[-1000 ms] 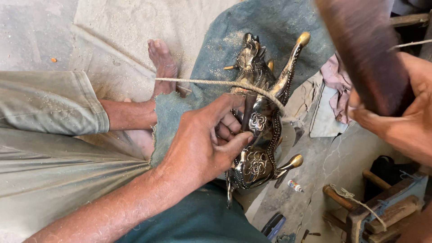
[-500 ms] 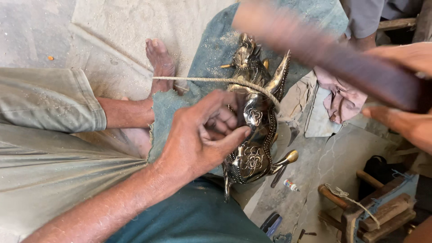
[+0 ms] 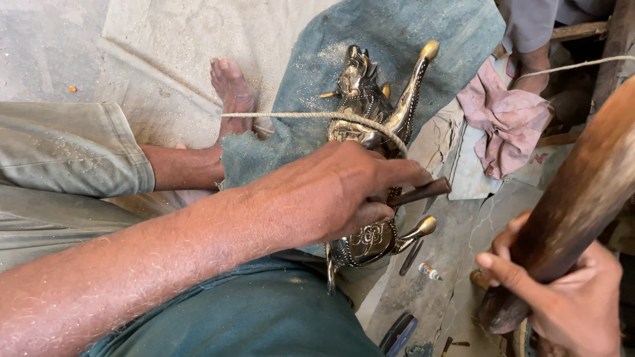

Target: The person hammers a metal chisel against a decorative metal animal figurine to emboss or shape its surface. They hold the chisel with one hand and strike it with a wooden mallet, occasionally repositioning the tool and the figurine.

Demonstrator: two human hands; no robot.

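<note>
Across the lower left of the frame, a bare forearm was stretched toward the centre, and the left hand [image 3: 337, 192] at its end was closed around a dark metal punch [image 3: 418, 193], fingers curled tight, the tool's tip poking out to the right past the knuckles. Under that hand, in the middle of the picture, a brass animal figure [image 3: 374, 106] was laid on a blue-green cloth [image 3: 423, 30], its head pointed to the top of the frame and its golden-tipped legs stuck out to the right. The cloth was spread from the upper centre down over the lap at the bottom. A khaki trouser leg [image 3: 59, 149] was seen at the left edge, with a bare foot [image 3: 230, 92] planted on the dusty floor in the upper left centre.

At the right edge, a thick brown wooden mallet [image 3: 575, 205] was raised, blurred, running from the upper right down to the lower right corner. It was gripped near its lower end by the right hand [image 3: 562, 297], fingers wrapped around the wood.

A pale cord [image 3: 291, 116] was drawn level from the foot across to the figure and looped over its body, just above the left hand. In the upper right, a pink rag [image 3: 506, 116] was crumpled on the ground. Near the lower centre right, beside the figure's lower leg, a small tube [image 3: 428, 271] was lying on the grey floor.
</note>
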